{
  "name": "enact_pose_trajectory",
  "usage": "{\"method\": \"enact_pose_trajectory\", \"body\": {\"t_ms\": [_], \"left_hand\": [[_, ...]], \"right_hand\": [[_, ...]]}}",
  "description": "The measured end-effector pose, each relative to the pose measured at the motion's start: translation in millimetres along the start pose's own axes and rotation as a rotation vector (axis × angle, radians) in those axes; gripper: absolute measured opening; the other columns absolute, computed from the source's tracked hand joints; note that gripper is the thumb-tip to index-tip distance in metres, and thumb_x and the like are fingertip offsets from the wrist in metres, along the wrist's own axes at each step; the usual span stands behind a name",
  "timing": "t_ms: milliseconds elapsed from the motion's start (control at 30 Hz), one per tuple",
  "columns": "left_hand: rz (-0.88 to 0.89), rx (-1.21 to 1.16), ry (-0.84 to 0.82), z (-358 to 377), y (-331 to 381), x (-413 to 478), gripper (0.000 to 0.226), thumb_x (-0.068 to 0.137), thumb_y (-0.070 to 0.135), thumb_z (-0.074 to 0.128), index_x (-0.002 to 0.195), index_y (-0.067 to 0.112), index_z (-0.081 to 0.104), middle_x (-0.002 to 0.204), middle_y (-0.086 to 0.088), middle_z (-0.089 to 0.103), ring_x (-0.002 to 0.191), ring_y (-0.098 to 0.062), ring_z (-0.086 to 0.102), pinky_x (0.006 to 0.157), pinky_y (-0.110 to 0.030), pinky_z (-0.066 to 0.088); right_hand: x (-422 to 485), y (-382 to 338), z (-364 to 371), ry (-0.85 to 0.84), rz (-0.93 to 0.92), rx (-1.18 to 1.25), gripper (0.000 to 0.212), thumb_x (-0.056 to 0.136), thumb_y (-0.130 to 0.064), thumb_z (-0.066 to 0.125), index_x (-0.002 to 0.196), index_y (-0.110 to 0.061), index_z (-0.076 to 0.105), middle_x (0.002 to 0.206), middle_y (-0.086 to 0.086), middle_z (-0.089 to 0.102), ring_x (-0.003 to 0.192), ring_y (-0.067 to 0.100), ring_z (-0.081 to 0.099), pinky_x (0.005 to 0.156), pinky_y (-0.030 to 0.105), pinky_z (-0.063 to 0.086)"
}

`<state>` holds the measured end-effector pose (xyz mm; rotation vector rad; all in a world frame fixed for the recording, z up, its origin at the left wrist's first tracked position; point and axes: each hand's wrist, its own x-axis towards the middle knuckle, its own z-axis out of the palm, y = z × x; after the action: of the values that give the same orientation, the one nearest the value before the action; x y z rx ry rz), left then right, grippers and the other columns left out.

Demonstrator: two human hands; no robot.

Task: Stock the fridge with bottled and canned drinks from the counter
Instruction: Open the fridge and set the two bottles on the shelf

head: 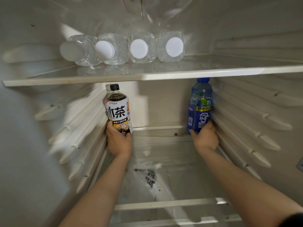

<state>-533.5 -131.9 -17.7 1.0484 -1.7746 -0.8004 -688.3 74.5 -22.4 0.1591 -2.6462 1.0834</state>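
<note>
Under the white-rimmed glass fridge shelf (164, 76), my left hand (118, 141) curls its fingers round the base of the black-capped, white-labelled plastic tea bottle (118, 108), my right hand (205, 138) likewise round the blue plastic drink bottle (200, 104); both seem full, heavy, slick, and top-heavy gripped so low.

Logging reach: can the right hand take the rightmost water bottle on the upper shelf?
Probably not: the right hand grips the blue bottle below the shelf, though nothing blocks the water bottle.
</note>
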Motion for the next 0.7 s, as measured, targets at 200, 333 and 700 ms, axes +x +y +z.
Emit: {"method": "enact_pose_trajectory", "body": {"t_ms": [200, 333, 700], "left_hand": [[0.058, -0.167, -0.014, -12, 3, -8, 0.072, 0.066, 0.005, 0.074, 0.13, -0.001, 0.041, 0.127, -0.019, 0.05, 0.116, -0.036, 0.049, 0.093, -0.048, 0.045], [0.13, -0.141, -0.102, -17, 4, -37, 0.065, 0.068, 0.004, 0.076, 0.126, -0.007, 0.048, 0.122, -0.026, 0.052, 0.114, -0.039, 0.048, 0.095, -0.039, 0.037], [0.565, -0.42, -0.515, -74, 28, -162, 0.02, 0.085, 0.014, 0.059, 0.104, 0.015, 0.061, 0.113, 0.004, 0.059, 0.11, -0.007, 0.055, 0.096, -0.018, 0.039]], "right_hand": [[-17, 0, -13, -0.046, -0.02, 0.222, 0.072, 0.079, -0.013, 0.07, 0.138, 0.002, 0.03, 0.138, 0.022, 0.038, 0.122, 0.038, 0.044, 0.094, 0.042, 0.041], [-41, 12, -32, -0.1, -0.067, 0.253, 0.05, 0.082, -0.011, 0.064, 0.127, 0.001, 0.048, 0.128, 0.022, 0.049, 0.118, 0.035, 0.046, 0.091, 0.034, 0.038], [-198, 66, -130, -0.013, -0.303, 0.26, 0.025, 0.084, -0.011, 0.057, 0.108, -0.011, 0.064, 0.101, -0.002, 0.065, 0.095, 0.01, 0.061, 0.084, 0.024, 0.048]]}}
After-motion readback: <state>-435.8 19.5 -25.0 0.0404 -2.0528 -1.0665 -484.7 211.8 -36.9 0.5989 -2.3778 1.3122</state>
